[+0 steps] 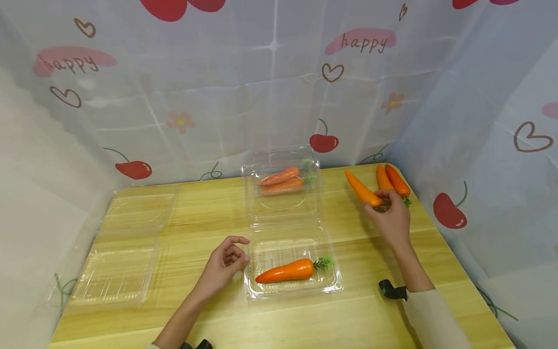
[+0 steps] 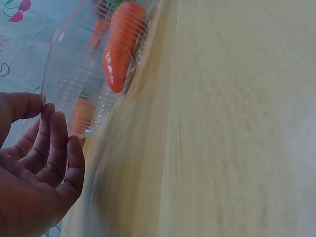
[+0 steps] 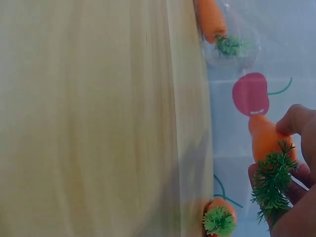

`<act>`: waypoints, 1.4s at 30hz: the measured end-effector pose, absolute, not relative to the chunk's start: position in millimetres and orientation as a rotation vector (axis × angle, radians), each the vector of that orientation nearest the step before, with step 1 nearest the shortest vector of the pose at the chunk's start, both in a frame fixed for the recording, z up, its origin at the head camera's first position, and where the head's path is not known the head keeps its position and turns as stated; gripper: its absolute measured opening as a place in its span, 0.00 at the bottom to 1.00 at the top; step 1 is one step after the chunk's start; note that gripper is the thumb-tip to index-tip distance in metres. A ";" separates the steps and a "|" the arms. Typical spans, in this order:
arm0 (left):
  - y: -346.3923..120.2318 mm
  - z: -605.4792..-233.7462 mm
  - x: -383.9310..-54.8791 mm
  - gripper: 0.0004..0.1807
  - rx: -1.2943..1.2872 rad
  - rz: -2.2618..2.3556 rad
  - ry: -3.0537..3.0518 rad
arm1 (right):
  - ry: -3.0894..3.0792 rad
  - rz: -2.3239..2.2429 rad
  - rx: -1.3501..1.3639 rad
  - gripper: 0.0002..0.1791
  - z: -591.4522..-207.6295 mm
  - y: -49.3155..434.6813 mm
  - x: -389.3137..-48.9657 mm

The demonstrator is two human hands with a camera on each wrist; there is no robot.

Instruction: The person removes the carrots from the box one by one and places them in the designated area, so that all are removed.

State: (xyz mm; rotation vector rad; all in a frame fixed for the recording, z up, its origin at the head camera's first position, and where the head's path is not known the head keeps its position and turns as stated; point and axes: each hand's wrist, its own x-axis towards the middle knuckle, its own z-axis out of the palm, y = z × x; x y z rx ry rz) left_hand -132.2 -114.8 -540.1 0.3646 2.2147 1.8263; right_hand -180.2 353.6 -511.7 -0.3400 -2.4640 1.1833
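My right hand point(image 1: 391, 220) holds an orange carrot point(image 1: 362, 189) by its leafy end, its tip pointing away to the left. In the right wrist view, thumb and fingers close round the carrot point(image 3: 267, 143) just above its green top point(image 3: 273, 182). My left hand point(image 1: 221, 265) has its fingertips right at the left rim of an opened clear plastic clamshell box point(image 1: 250, 292). Its thumb and index finger stand apart in the head view, the other fingers loosely bent. One carrot point(image 1: 285, 271) with green leaves lies crosswise in the front half of that box.
Behind the box's front half, two carrots point(image 1: 281, 182) show through clear plastic. More carrots point(image 1: 397, 180) lie at the back right corner, beside my right hand. At the left stands another opened clear box point(image 1: 115, 252). A printed curtain point(image 1: 261, 111) borders the wooden table point(image 1: 209, 203).
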 end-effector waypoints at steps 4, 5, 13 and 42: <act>-114.3 -539.7 -131.6 0.23 0.364 1.830 2.213 | -2.480 1.117 -0.349 0.23 -512.5 356.4 -191.7; -114.2 -539.5 -131.3 0.23 0.362 1.829 2.212 | -2.485 1.103 -0.350 0.23 -513.0 357.3 -194.3; -114.1 -539.4 -130.8 0.23 0.361 1.829 2.217 | -2.559 0.964 -0.360 0.24 -516.3 364.7 -213.8; -114.8 -539.6 -130.6 0.23 0.340 1.832 2.208 | -2.783 0.584 -0.327 0.23 -518.9 377.5 -241.9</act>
